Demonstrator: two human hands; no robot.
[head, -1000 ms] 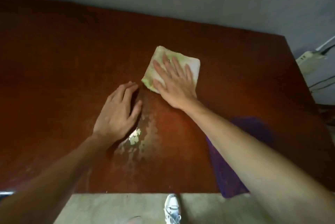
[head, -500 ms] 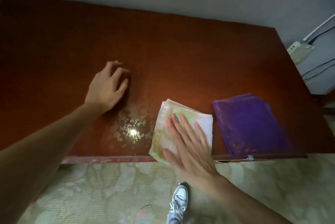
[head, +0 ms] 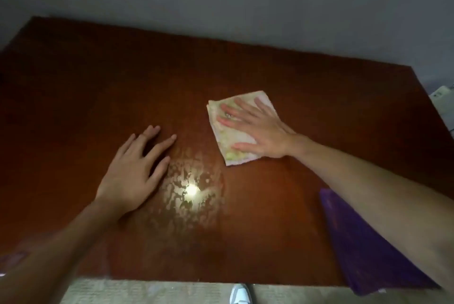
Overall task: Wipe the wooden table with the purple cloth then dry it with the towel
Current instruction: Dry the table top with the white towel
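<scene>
A reddish-brown wooden table [head: 98, 87] fills the view. My right hand [head: 260, 129] lies flat, fingers spread, pressing a folded white-and-green towel [head: 229, 140] onto the table right of centre. My left hand [head: 134, 168] rests palm down on the bare wood to the left, holding nothing. Between the hands, nearer me, a wet patchy spot [head: 191, 190] glares with reflected light. The purple cloth [head: 363, 247] lies at the near right edge, partly hidden under my right forearm.
A grey wall runs behind the table's far edge. A white power strip [head: 444, 99] shows at the far right, off the table. Below the near edge are a pale patterned floor and the toe of a white shoe [head: 240, 295].
My right hand slid the towel from the near edge away from me toward the table's middle. The left hand stayed flat on the wood. The view shifted forward over the table.
</scene>
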